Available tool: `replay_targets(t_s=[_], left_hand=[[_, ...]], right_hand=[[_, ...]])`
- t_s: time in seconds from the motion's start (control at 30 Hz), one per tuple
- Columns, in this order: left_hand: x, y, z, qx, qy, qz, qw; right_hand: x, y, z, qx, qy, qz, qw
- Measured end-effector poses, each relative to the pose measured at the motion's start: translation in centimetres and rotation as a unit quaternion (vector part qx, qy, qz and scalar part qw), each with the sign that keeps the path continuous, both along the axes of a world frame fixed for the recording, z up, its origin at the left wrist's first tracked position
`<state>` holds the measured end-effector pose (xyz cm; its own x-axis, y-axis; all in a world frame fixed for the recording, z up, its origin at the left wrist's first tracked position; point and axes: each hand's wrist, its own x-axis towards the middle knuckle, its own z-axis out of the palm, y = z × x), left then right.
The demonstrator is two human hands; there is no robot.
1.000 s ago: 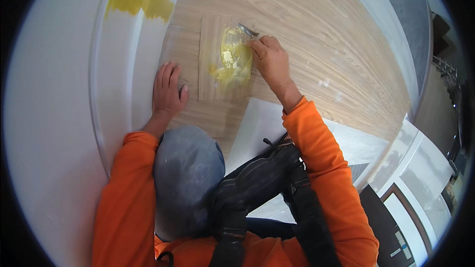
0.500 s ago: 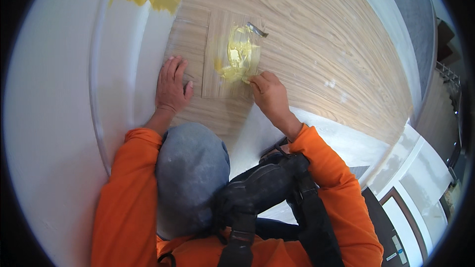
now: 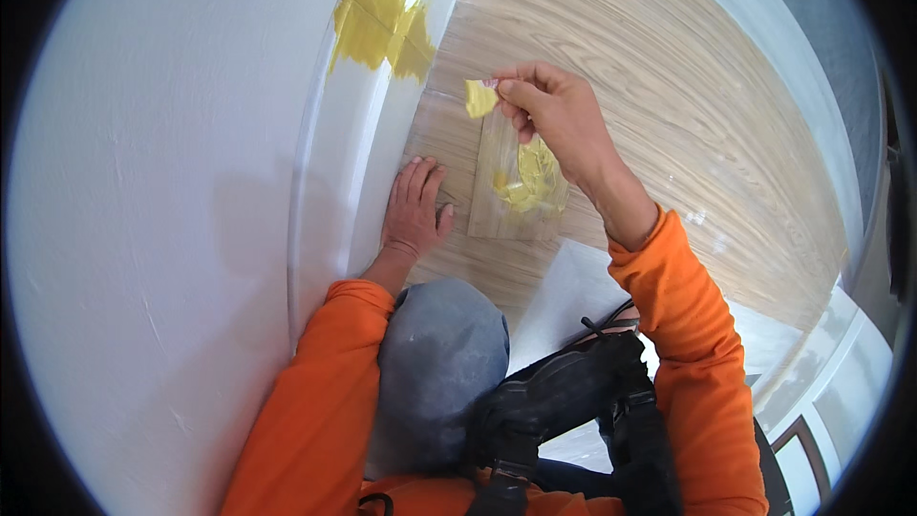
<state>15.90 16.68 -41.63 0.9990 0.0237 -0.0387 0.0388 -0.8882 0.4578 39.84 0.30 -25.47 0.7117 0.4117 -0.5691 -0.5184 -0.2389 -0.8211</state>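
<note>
My right hand (image 3: pixel 564 119) is raised above the floor, fingers pinched on a small piece of card or stiff paper (image 3: pixel 479 99) smeared with yellow paste. Below it lies a small wood-grain board (image 3: pixel 485 215). Glossy yellow paste (image 3: pixel 525 195) is spread over its middle, and my wrist and hand cover part of it. My left hand (image 3: pixel 413 210) rests flat on the wood-look floor (image 3: pixel 449 258) beside the baseboard, fingers stretched and holding nothing. A yellow paste patch (image 3: pixel 377 24) coats the white baseboard (image 3: pixel 325 148) ahead of that hand.
A pale wall (image 3: pixel 172 210) rises close on the left. My bent knee (image 3: pixel 444 354) in grey-blue cloth is between my arms, next to black straps (image 3: pixel 564 392). A whitish sheet (image 3: pixel 564 291) lies on the floor near my foot.
My right hand has lifted off the paste, moving forward with the smeared piece. My left hand stays on the floor. The view has turned left, and the dark strip by the paste is now hidden.
</note>
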Motion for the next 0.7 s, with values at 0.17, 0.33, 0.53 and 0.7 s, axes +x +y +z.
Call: replay_targets(t_s=[0.17,0.33,0.53,0.7], left_hand=[[0.0,-0.2,0.2,-0.011,0.021,0.002,1.0],[0.1,-0.2,0.3,-0.012,0.02,-0.001,1.0],[-0.4,0.1,0.1,-0.011,0.027,0.004,1.0],[0.3,-0.3,0.5,-0.018,0.041,0.002,0.999]], right_hand=[[0.7,3.9,-0.7,-0.001,0.043,-0.017,0.999],[3.6,7.2,-0.9,0.017,0.043,0.038,0.998],[4.3,7.0,-0.2,0.018,-0.037,-0.078,0.996],[0.3,7.5,-2.7,0.014,0.011,-0.099,0.995]])
